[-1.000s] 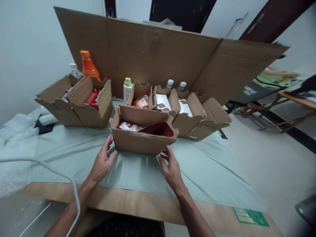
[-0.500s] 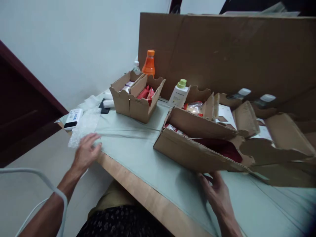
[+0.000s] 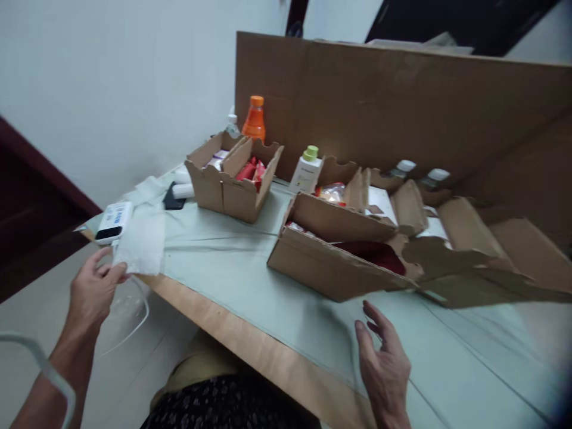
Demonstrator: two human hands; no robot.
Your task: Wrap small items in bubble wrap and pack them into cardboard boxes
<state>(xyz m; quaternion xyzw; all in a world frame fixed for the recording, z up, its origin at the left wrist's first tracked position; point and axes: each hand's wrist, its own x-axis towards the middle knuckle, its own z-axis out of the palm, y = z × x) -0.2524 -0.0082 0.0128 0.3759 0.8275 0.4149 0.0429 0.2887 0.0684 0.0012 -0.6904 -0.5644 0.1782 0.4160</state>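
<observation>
The left hand [image 3: 95, 287] is beside bubble wrap [image 3: 143, 239], grip unclear. The right hand [image 3: 383, 358], spread, hangs near a cardboard box [image 3: 319, 268].

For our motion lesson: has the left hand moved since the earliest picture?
Yes: judged against the table, the left hand has moved left, from beside the front cardboard box to the bubble wrap.

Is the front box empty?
No: the front box is open on top, and something dark red shows inside. I can't tell how full it is.
</observation>
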